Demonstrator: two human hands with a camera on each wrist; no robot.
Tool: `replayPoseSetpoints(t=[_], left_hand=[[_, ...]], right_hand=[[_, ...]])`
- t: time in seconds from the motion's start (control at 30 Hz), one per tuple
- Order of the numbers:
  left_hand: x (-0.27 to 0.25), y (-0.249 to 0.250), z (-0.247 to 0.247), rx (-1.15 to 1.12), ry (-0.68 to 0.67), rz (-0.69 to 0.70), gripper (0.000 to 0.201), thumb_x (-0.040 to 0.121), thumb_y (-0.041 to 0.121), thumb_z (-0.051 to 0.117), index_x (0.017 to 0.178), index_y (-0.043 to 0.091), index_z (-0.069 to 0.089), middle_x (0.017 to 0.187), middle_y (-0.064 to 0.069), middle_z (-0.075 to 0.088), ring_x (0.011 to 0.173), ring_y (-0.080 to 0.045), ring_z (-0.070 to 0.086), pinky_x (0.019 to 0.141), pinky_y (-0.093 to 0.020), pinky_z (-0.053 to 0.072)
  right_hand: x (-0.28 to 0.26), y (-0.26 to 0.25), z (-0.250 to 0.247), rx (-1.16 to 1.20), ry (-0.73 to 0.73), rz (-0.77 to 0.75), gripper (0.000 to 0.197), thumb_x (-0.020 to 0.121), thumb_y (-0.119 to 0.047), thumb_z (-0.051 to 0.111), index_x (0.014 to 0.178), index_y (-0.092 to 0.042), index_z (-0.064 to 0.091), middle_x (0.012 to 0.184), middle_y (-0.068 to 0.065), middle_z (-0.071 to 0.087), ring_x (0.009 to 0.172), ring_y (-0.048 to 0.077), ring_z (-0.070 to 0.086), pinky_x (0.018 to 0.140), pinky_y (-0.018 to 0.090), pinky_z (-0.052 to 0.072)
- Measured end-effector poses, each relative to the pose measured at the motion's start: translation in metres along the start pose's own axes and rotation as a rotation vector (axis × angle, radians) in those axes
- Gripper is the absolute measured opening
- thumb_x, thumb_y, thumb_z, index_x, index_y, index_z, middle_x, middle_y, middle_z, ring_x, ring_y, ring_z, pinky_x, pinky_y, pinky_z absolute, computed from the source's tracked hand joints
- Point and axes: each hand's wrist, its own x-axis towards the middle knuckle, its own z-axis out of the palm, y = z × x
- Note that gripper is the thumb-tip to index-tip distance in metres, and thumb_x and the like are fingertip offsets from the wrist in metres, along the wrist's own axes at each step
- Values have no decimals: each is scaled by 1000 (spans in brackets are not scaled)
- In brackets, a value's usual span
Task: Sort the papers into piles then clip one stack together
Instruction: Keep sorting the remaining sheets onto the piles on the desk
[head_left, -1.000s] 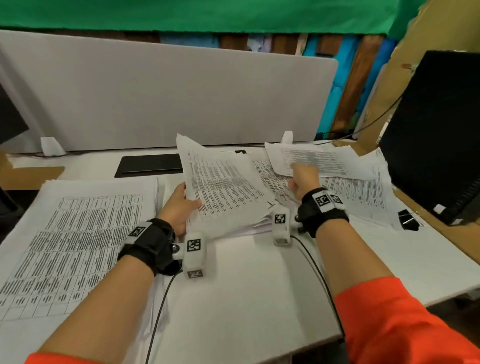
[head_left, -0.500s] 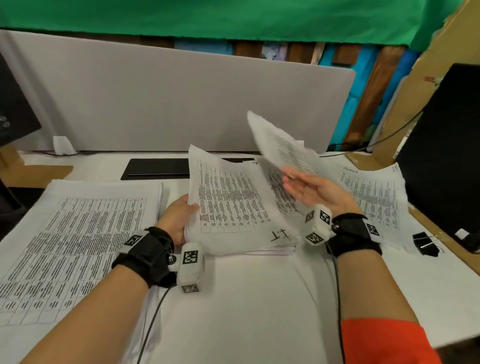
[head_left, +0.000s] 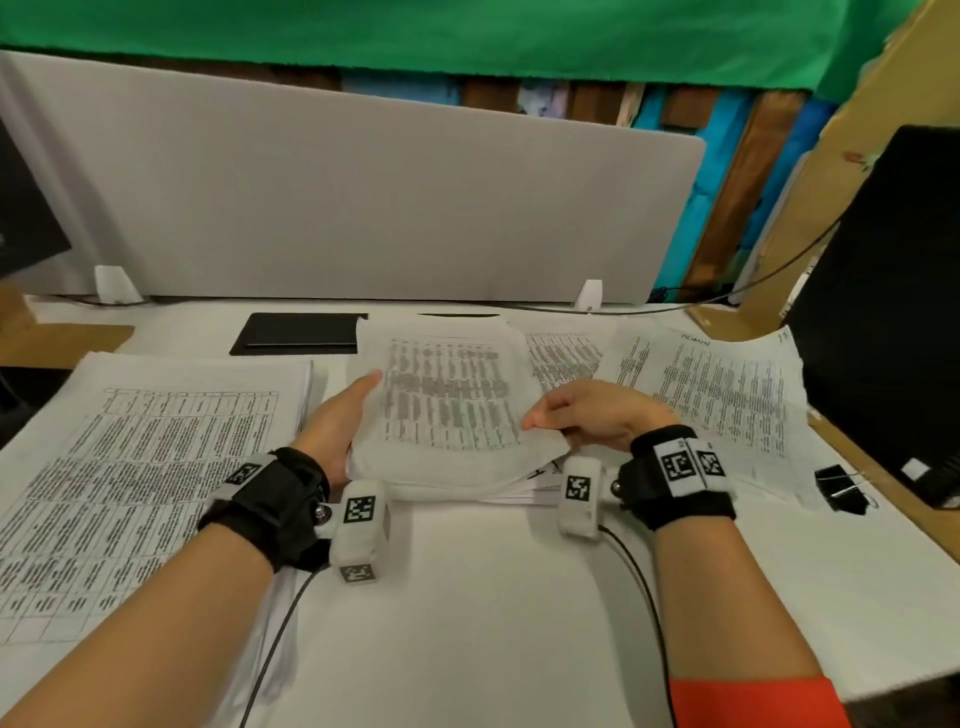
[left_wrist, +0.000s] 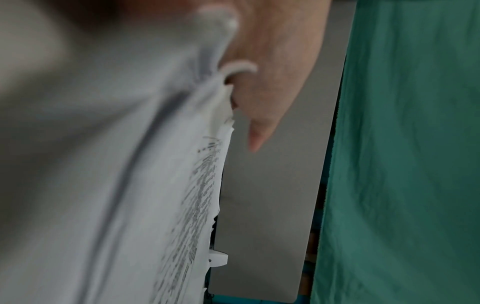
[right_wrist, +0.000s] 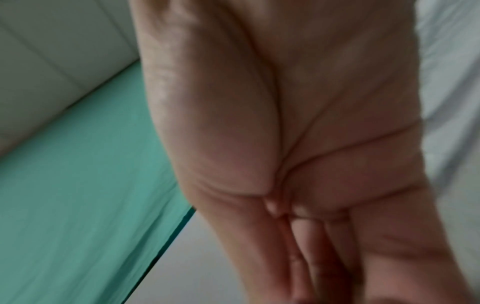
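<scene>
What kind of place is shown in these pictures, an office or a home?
Most likely an office desk. A grey fabric partition screen stands along the back of the white desk, piles of printed table sheets cover it, and a black binder clip lies at the right.

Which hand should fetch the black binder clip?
Right, probably. The binder clip lies at the desk's right side, just beyond the right hand. The left hand grips the centre stack at its far side.

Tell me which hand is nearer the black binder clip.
Right. The right hand holds the middle stack's right edge, with the binder clip off to its right; the left hand grips the stack's far side.
</scene>
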Motion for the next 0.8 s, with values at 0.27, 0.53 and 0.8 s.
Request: replayPoseSetpoints(t=[0.27, 0.53, 0.8], left_hand=[[3, -1, -1, 188, 25, 97, 27, 96, -1, 47, 119, 11, 53, 91, 0, 68, 66, -9, 70, 44, -16, 51], [19, 1, -10, 180, -7, 97, 35, 97, 14, 49, 132, 12, 51, 127, -13, 61, 111, -29, 58, 106, -44, 39], [16, -2, -8, 42, 18, 103, 29, 98, 5, 44, 124, 7, 54, 104, -5, 66, 87, -20, 64, 59, -28, 55]], right_hand=[[-23, 42, -57, -82, 566, 202, 82, 80, -15, 77, 150, -20, 35, 156, 6, 35, 141, 30, 35, 111, 43, 31], [-3, 70, -64, -350, 276, 344, 97, 82, -37, 73, 157, -22, 14, 164, 1, 16, 149, 27, 19, 120, 43, 22], [-2, 60, -54, -374, 643, 297, 38, 97, -3, 42, 134, 1, 53, 127, 21, 58, 116, 36, 55, 100, 39, 43]])
